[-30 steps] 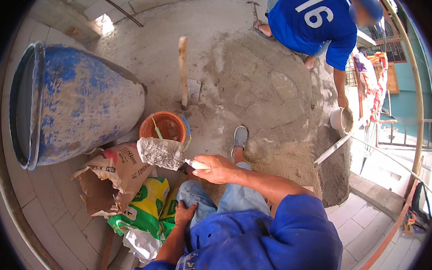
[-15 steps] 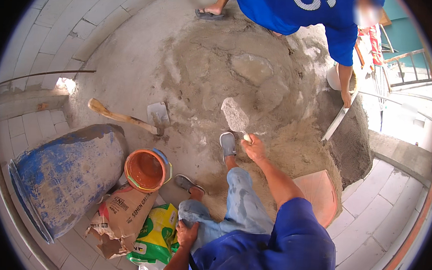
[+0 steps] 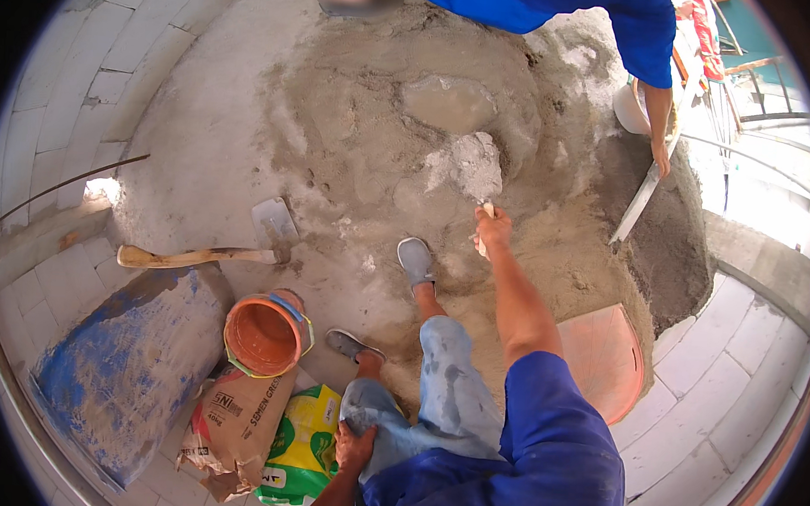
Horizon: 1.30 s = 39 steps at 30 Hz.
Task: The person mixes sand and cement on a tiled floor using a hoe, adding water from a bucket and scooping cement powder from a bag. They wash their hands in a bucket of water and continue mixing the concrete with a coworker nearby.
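Since half a second ago my right hand (image 3: 491,228), gripping a trowel (image 3: 476,170), reached further to 12 o'clock over the sand pile (image 3: 357,113); blade half-hidden under cement powder. Left hand (image 3: 355,445) rests flat on my knee. Brown paper bag (image 3: 236,418) and yellow-green bag (image 3: 305,445) lie at 7 o'clock.

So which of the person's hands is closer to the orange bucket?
Left. The left hand rests on the person's knee, just right of and below the orange bucket. The right hand is stretched far off over the sand pile, gripping a trowel.

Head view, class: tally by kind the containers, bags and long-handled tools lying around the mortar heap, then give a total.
Buckets: 2, orange bucket, white bucket
Barrels: 1, blue barrel
Bags: 2, brown paper bag, green-yellow bag
Long-handled tools: 2, hoe, shovel
Total: 7
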Tool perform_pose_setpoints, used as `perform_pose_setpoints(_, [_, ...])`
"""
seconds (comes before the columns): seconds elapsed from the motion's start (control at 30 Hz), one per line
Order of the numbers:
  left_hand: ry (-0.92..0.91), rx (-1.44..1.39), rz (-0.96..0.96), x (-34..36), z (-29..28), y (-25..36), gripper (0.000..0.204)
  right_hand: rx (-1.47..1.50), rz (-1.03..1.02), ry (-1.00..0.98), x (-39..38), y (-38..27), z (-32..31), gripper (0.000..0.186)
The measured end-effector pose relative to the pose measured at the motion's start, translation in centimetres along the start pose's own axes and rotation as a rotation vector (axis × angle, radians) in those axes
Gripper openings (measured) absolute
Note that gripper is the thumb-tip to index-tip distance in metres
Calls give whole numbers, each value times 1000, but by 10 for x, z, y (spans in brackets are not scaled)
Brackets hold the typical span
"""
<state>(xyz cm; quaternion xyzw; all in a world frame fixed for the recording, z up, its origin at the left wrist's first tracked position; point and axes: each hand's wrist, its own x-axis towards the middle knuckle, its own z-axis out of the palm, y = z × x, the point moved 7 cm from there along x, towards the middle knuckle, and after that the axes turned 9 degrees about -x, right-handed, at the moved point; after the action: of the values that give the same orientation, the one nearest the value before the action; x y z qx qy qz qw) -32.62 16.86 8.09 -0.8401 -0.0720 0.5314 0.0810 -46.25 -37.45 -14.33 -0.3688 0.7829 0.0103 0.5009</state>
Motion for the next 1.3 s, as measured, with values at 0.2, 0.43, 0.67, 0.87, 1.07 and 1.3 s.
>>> perform_pose_setpoints(0.2, [-44,67,-9,5,19,6,101,76,-9,44,32,-30,-29,32])
perform_pose_setpoints(0.43, [-180,98,-74,-5,24,36,97,-198,-63,102,70,-112,-57,45])
perform_pose_setpoints(0.67, [-229,91,-53,-3,27,44,96,-392,-139,137,81,-213,-55,47])
perform_pose_setpoints(0.87, [-226,70,-115,-3,24,46,98,-468,-210,98,77,-265,-11,39])
perform_pose_setpoints(1.07, [-228,40,-146,-5,26,47,99,-776,-373,104,61,-291,33,40])
perform_pose_setpoints(1.3, [-231,-27,-168,-6,35,35,100,-1006,-490,-4,20,-277,79,41])
